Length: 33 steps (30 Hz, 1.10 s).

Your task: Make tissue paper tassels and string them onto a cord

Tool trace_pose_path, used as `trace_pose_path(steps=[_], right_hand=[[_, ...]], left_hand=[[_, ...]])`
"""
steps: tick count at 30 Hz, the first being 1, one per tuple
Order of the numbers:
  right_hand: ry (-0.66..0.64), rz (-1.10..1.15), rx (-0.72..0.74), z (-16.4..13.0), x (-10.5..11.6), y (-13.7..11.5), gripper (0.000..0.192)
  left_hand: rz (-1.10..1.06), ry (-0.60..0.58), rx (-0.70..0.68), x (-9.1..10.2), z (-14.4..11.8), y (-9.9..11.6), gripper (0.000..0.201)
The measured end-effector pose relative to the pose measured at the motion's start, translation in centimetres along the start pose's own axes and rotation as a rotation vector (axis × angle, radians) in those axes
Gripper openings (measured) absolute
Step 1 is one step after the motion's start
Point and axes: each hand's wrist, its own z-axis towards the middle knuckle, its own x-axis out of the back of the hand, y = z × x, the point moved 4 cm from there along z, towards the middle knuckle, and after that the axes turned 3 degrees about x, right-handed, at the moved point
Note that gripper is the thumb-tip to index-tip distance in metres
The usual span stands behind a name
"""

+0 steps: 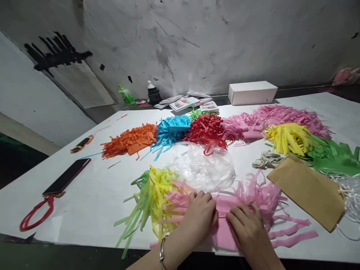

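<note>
My left hand (200, 214) and my right hand (247, 227) both press down on a pink fringed paper sheet (225, 208) at the near edge of the white table (92, 195). The fingers of both hands curl over a fold in the pink paper. Pink strips (292, 228) fan out to the right of my right hand. Just left of my left hand lies a bundle of yellow and green paper fringe (149, 198). A crumpled clear plastic bag (204, 167) sits right behind the pink paper.
Piles of cut paper fringe line the table's middle: orange (128, 140), blue (170, 131), red (208, 131), pink (281, 116), yellow (289, 137), green (334, 155). A brown envelope (308, 189) lies at right. A phone (67, 176) with a red strap (36, 213) lies at left. A white box (251, 92) stands at the back.
</note>
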Motion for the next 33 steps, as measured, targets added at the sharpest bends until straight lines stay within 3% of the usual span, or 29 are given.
trace_pose_path(steps=[4, 6, 8, 12, 16, 24, 33], right_hand=[[0.022, 0.016, -0.021, 0.2, -0.2, 0.0, 0.031], [0.05, 0.031, -0.043, 0.2, -0.1, 0.0, 0.03], [0.049, 0.03, -0.038, 0.4, -0.1, -0.2, 0.029], [-0.007, 0.007, 0.009, 0.4, -0.3, -0.5, 0.033], [-0.007, 0.081, -0.002, -0.3, 0.6, 0.8, 0.037], [-0.003, 0.137, 0.008, -1.5, 2.8, 1.8, 0.031], [-0.007, 0.048, -0.23, -1.5, 2.2, 1.4, 0.025]], left_hand=[[-0.054, 0.118, -0.207, 0.8, -0.6, 0.4, 0.012], [-0.04, 0.169, -0.322, 1.0, -1.0, 0.8, 0.005], [-0.023, 0.192, -0.362, 0.9, -1.0, 0.9, 0.008], [-0.059, 0.171, -0.338, 0.1, -0.7, 0.7, 0.011], [-0.139, 0.116, -0.265, -0.5, -0.7, 0.1, 0.012], [-0.166, 0.015, -0.251, 0.5, -1.5, 0.3, 0.007], [-0.127, -0.037, -0.02, 0.0, -0.7, 1.0, 0.003]])
